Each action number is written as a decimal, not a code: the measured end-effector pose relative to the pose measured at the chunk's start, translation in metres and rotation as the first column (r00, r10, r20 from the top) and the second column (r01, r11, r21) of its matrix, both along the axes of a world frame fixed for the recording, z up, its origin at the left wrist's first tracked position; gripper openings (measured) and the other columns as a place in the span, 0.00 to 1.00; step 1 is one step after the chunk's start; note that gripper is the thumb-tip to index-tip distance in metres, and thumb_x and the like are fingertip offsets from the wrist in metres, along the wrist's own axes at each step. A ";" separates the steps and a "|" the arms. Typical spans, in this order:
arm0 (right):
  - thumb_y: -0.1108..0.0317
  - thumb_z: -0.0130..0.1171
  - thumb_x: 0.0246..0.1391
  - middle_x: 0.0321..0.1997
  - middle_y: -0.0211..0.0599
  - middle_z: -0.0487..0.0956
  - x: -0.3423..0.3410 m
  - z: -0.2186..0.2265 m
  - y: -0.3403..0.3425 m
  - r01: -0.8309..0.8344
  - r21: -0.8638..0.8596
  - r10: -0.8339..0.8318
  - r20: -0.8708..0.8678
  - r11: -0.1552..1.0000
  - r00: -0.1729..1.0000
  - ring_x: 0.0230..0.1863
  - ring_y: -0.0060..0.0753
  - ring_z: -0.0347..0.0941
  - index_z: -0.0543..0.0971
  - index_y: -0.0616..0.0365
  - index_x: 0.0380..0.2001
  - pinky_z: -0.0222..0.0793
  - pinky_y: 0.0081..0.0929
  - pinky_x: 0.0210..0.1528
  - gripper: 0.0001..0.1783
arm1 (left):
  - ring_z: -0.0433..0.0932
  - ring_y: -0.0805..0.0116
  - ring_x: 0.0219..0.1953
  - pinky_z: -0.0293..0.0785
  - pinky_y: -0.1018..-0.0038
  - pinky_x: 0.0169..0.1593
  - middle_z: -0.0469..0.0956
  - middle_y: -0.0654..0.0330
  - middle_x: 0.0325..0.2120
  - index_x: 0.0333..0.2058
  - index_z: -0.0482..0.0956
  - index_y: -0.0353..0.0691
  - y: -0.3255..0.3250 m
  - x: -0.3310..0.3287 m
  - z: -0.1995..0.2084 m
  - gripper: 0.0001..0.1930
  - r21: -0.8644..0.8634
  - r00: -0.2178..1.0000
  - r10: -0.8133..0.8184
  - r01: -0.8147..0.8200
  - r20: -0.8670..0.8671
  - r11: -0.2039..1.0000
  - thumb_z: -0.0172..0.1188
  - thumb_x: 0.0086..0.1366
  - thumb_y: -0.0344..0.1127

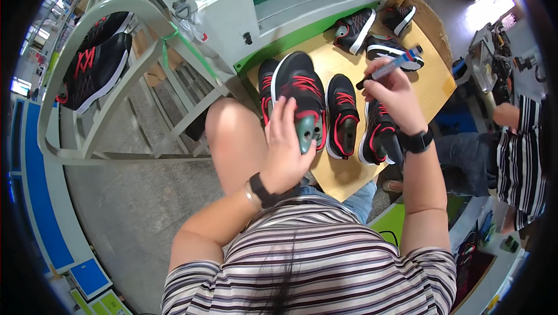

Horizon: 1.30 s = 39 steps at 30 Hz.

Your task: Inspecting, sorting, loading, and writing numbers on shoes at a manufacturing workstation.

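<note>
While the left hand (pixel 285 152) wraps the heel of a black-and-red shoe (pixel 299 97) above the wooden table (pixel 343 172), the right hand (pixel 395 97) pinches a marker (pixel 390 68). Shoe looks light, soft upper, stiff inside — grab the heel.

Your station: factory floor, bright daylight.
You sit at a wooden table (pixel 343 178) beside a white-green machine (pixel 273 9); grey floor (pixel 133 198), white rack (pixel 110 53) left.
</note>
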State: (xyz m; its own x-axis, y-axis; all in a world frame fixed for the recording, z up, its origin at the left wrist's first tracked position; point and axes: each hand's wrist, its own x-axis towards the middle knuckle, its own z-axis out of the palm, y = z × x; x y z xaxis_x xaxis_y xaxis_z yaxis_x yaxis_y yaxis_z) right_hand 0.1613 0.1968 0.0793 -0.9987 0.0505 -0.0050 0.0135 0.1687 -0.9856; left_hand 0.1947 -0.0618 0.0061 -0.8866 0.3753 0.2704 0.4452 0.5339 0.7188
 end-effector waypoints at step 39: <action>0.75 0.58 0.62 0.44 0.46 0.81 0.126 -0.071 -0.112 0.175 -0.584 -0.379 -0.246 0.792 0.892 0.37 0.26 0.78 0.75 0.64 0.45 0.76 0.28 0.45 0.10 | 0.62 0.50 0.62 0.60 0.63 0.64 0.57 0.45 0.62 0.43 0.78 0.35 -0.062 0.037 -0.022 0.14 0.082 0.984 -0.179 0.177 0.020 0.981 0.60 0.68 0.40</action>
State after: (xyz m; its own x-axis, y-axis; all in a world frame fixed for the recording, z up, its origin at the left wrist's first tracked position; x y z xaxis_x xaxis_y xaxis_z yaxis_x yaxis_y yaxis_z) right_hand 0.2872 0.0844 0.0079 -0.8842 0.4160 0.2124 -0.3688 -0.3427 -0.8640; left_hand 0.2318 -0.1238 -0.0155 -0.8148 0.5061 0.2827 0.5082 0.3888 0.7685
